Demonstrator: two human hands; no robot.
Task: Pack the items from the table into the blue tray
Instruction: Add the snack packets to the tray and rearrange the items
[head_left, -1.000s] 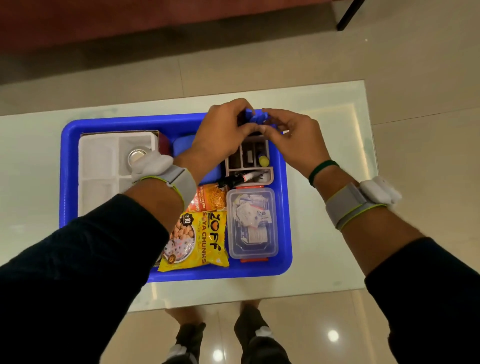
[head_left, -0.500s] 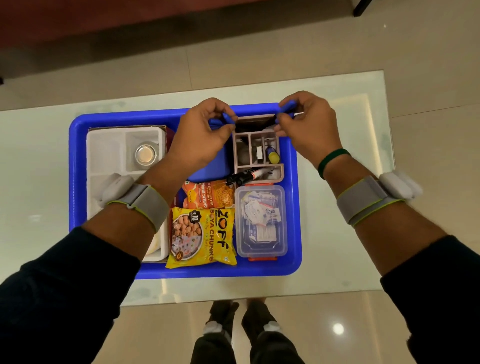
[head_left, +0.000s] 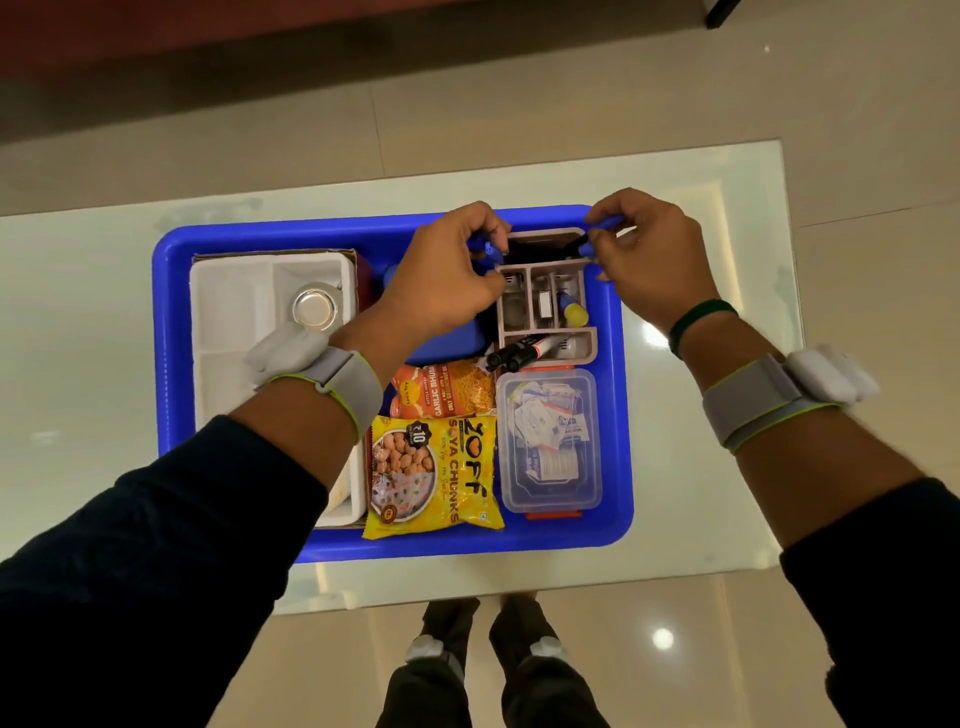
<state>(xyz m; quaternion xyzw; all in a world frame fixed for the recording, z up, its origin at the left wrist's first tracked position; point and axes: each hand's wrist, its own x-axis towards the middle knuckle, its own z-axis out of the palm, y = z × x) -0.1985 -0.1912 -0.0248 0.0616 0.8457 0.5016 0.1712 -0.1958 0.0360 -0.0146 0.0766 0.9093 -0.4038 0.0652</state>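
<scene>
Both forearms reach forward over the blue tray (head_left: 171, 322), wrists bent down, each wearing a grey band. The left hand (head_left: 441, 280) and right hand (head_left: 649, 260) sit at the tray's far edge, either side of a beige compartmented organiser (head_left: 543, 312). Each hand is curled, its fingertips pinching a small blue piece (what exactly cannot be told) above the organiser's far end. The tray is glossy moulded plastic on a pale glass table (head_left: 727, 519). Inside, nearer than the organiser, lie a clear lidded box (head_left: 550, 441), a crinkly yellow packet (head_left: 431, 478) and an orange packet (head_left: 447, 389); a white foam insert (head_left: 234, 312) fills the tray's left side.
</scene>
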